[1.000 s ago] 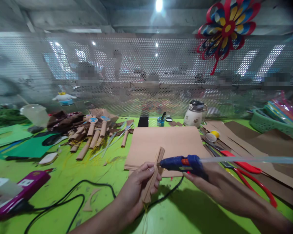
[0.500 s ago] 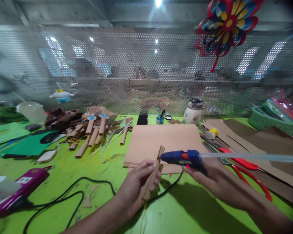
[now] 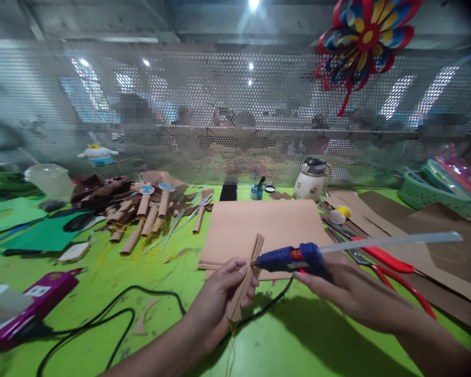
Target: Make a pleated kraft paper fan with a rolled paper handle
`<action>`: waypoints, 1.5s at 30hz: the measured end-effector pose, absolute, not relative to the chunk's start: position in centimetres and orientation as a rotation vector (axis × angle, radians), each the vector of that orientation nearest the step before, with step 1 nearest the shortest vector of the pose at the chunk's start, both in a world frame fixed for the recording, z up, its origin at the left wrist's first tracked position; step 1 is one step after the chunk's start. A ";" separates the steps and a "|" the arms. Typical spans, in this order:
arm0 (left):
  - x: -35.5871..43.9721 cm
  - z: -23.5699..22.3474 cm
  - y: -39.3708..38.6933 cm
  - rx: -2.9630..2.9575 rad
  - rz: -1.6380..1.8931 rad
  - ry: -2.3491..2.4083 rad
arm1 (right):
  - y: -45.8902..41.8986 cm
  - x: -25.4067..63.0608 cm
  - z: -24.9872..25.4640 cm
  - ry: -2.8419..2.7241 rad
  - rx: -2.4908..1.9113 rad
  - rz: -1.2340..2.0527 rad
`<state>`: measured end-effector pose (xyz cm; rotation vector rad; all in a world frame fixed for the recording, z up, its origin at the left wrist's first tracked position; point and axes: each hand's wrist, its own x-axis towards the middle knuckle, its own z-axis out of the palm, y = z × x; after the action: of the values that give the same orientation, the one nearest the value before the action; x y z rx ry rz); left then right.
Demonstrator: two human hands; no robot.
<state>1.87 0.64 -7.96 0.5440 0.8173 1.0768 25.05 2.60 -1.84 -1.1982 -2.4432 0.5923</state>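
In the head view, your left hand (image 3: 226, 285) is closed on a narrow folded kraft-paper piece (image 3: 244, 287), thumb on the near face and fingertips showing past its far edge; it is held tilted above the green tabletop (image 3: 298, 340), in front of the kraft-paper stack (image 3: 265, 220). Your right hand (image 3: 351, 290) is wrapped around the blue hot-glue gun (image 3: 284, 259), though how hard you press the trigger cannot be told. The nozzle is at the paper, just beside your left thumb, so the likeliest trouble is a burn: a slip of the gun or a bead of glue running down the slope could reach your fingers. Squeeze too much and glue could spill over the edge onto the stack behind; whether any is out is too small to see. The clear glue stick (image 3: 392, 241) juts far out of the gun's back, over the red-handled scissors (image 3: 416, 293), and swinging your wrist could knock it on something and jerk the nozzle. The black cord (image 3: 272, 308) passes behind the paper and your left hand, so a snag under your forearm could tug the gun off line. The yellow threads (image 3: 231, 348) dangling from the lower end might catch stray glue if you tip the piece.
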 end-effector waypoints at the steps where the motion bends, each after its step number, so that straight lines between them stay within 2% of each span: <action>1: 1.9 -8.0 0.6 0.546 1.075 0.817 | 2.7 25.0 -1.8 -2.436 -1.198 0.600; 12: 1.9 -8.4 0.6 0.561 1.074 0.807 | 6.2 26.8 -3.5 -2.069 -1.386 0.339; 17: 1.9 -8.3 0.6 0.552 1.071 0.817 | 6.9 26.8 -4.1 -2.068 -1.389 0.320; 23: 1.8 -8.2 0.6 0.605 1.070 0.818 | 8.7 26.4 -5.7 -2.001 -1.381 0.107; 27: 1.8 -8.6 0.7 0.635 1.064 0.833 | 11.1 26.7 -6.7 -1.971 -1.511 0.064; 33: 1.8 -8.7 0.7 0.703 1.063 0.841 | 16.9 24.8 -5.4 -2.052 -1.603 -0.034; 39: 1.4 -7.5 0.7 0.749 1.124 0.873 | 19.8 21.8 -6.8 -2.264 -1.442 -0.010; 45: 1.3 -7.9 1.0 0.765 1.125 0.831 | 18.3 23.1 -7.7 -2.292 -1.301 0.155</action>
<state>1.29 0.97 -7.85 0.7653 0.8313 1.1254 23.14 18.32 -7.65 -1.3014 -2.2921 0.1549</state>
